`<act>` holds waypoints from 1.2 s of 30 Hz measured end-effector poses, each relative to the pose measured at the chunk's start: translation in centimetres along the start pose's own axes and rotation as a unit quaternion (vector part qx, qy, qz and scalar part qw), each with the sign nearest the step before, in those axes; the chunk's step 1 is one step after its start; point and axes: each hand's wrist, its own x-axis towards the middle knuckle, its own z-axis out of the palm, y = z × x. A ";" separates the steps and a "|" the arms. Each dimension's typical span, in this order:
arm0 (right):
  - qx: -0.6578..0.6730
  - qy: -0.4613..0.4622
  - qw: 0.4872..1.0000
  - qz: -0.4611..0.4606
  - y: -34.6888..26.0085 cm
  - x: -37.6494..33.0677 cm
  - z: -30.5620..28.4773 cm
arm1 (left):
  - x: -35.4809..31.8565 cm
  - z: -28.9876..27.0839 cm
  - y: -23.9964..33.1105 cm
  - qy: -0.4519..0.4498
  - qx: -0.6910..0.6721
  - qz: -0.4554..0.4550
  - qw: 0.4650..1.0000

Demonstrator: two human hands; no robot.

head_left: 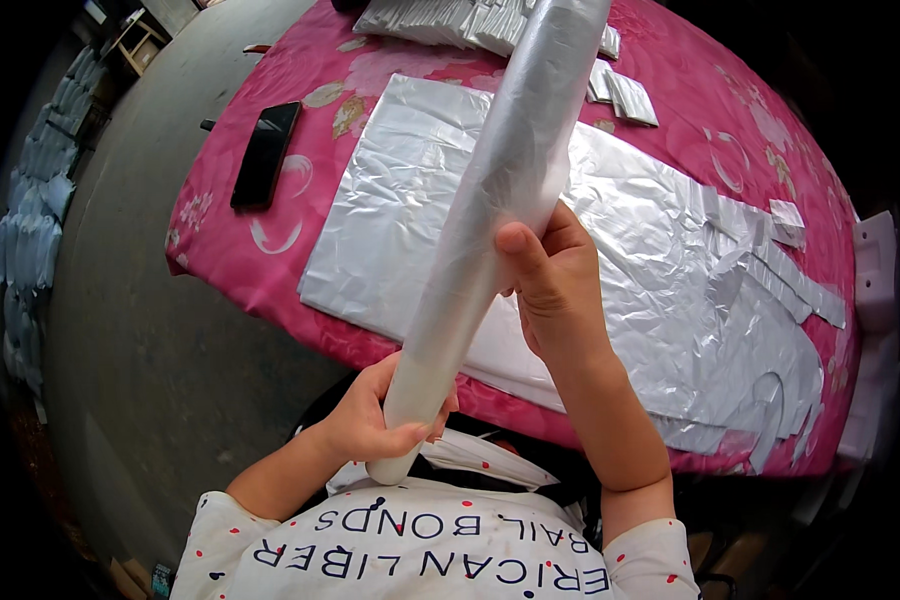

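Observation:
A long roll of translucent white plastic sheet (pixel 490 210) slants from my lap up past the table's far edge. My left hand (pixel 375 415) grips its lower end, fingers wrapped around it. Higher up, my right hand (pixel 550 280) clasps the roll's middle, thumb on top. Under the roll, a stack of flat silvery plastic bags (pixel 390 220) lies spread on the pink flowered tablecloth (pixel 300 70).
A black phone (pixel 265 153) lies at the table's left corner. Small folded plastic packets (pixel 430 20) sit along the far edge, with cut bag strips (pixel 790 275) at the right. Grey concrete floor (pixel 130 300) lies to the left, bundles of bags (pixel 30 230) along its edge.

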 end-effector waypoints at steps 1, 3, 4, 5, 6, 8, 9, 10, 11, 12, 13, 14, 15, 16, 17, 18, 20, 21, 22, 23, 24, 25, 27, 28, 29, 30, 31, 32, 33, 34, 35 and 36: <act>0.005 -0.018 1.000 0.022 0.0 -0.3 -0.6 | 0.1 0.3 0.4 0.007 0.000 -0.012 1.000; 0.022 -0.019 0.999 0.012 0.2 -0.8 -1.1 | 0.3 0.7 0.7 0.016 0.006 -0.027 0.999; 0.030 -0.021 0.999 0.007 0.3 -1.0 -1.3 | 0.4 0.8 0.8 0.017 0.013 -0.028 0.999; 0.034 -0.025 0.999 0.012 0.2 -1.1 -1.4 | 0.4 1.0 0.7 0.021 0.018 -0.029 0.999; 0.037 -0.030 0.999 0.017 0.1 -1.3 -1.7 | 0.4 1.2 0.7 0.025 0.016 -0.027 0.999; 0.045 -0.040 0.998 0.030 0.1 -1.6 -2.1 | 0.4 1.5 0.5 0.031 0.011 -0.021 0.999; 0.050 -0.045 0.997 0.038 0.3 -1.7 -2.3 | 0.4 1.6 0.5 0.034 0.013 -0.023 0.999; 0.055 -0.050 0.996 0.046 0.5 -1.9 -2.5 | 0.4 1.7 0.5 0.036 0.014 -0.024 0.999; 0.056 -0.049 0.996 0.052 0.7 -2.1 -2.6 | 0.4 1.8 0.5 0.039 0.016 -0.026 0.999; 0.057 -0.049 0.996 0.058 0.9 -2.4 -2.6 | 0.4 1.8 0.5 0.040 0.019 -0.021 0.999; 0.057 -0.048 0.995 0.064 1.2 -2.7 -2.6 | 0.4 1.8 0.4 0.041 0.022 -0.016 0.999; 0.077 -0.055 0.993 0.071 1.7 -3.0 -2.8 | 0.3 1.7 0.2 0.042 0.024 -0.011 0.999; 0.075 -0.052 0.993 0.077 1.9 -3.2 -2.8 | 0.3 1.6 0.1 0.041 0.022 -0.013 0.999; 0.073 -0.049 0.993 0.084 2.2 -3.5 -2.9 | 0.3 1.5 0.1 0.039 0.019 -0.015 0.999; 0.071 -0.046 0.992 0.091 2.4 -3.7 -2.9 | 0.3 1.5 0.0 0.038 0.016 -0.017 0.999; 0.074 -0.048 0.992 0.094 2.6 -4.0 -2.9 | 0.2 1.4 -0.1 0.041 0.017 -0.021 0.999; 0.080 -0.053 0.990 0.101 3.0 -4.4 -2.9 | 0.1 1.3 -0.2 0.046 0.017 -0.030 0.998; 0.086 -0.052 0.989 0.108 3.2 -4.6 -2.8 | 0.0 1.3 -0.4 0.050 0.019 -0.028 0.998; 0.092 -0.052 0.988 0.115 3.4 -4.8 -2.8 | 0.0 1.3 -0.6 0.054 0.020 -0.027 0.998; 0.097 -0.051 0.986 0.122 3.5 -4.9 -2.8 | 0.0 1.2 -0.7 0.058 0.022 -0.025 0.998; 0.095 -0.050 0.986 0.124 3.7 -4.9 -2.8 | 0.0 1.1 -0.9 0.057 0.031 -0.025 0.998; 0.092 -0.048 0.987 0.126 3.7 -4.9 -3.0 | 0.0 1.0 -1.1 0.056 0.041 -0.025 0.997; 0.084 -0.050 0.987 0.129 3.7 -4.8 -3.2 | 0.0 1.0 -1.1 0.058 0.049 -0.029 0.997; 0.078 -0.054 0.987 0.129 3.5 -4.6 -3.4 | 0.1 1.1 -0.8 0.059 0.048 -0.033 0.997; 0.071 -0.057 0.987 0.129 3.3 -4.2 -3.3 | 0.1 1.1 -0.7 0.061 0.046 -0.037 0.996; 0.076 -0.053 0.988 0.121 2.9 -4.0 -2.9 | 0.2 1.0 -0.6 0.049 0.035 -0.032 0.998; 0.081 -0.050 0.989 0.114 2.3 -3.8 -2.2 | 0.3 1.0 -0.6 0.037 0.024 -0.028 0.999; 0.086 -0.046 0.990 0.106 1.9 -3.6 -1.7 | 0.3 1.0 -0.5 0.026 0.012 -0.022 0.999; 0.076 -0.062 0.991 0.094 1.8 -3.4 -1.8 | 0.4 1.0 -0.4 0.018 0.011 -0.009 1.000; 0.066 -0.079 0.991 0.082 1.6 -3.3 -2.0 | 0.6 1.2 -0.3 0.011 0.010 0.005 1.000; 0.058 -0.095 0.991 0.071 1.5 -3.1 -2.2 | 0.7 1.3 -0.1 0.004 0.009 0.018 1.000; 0.026 -0.104 0.992 0.063 1.1 -3.0 -2.3 | 0.9 1.5 0.0 0.036 0.079 0.034 0.996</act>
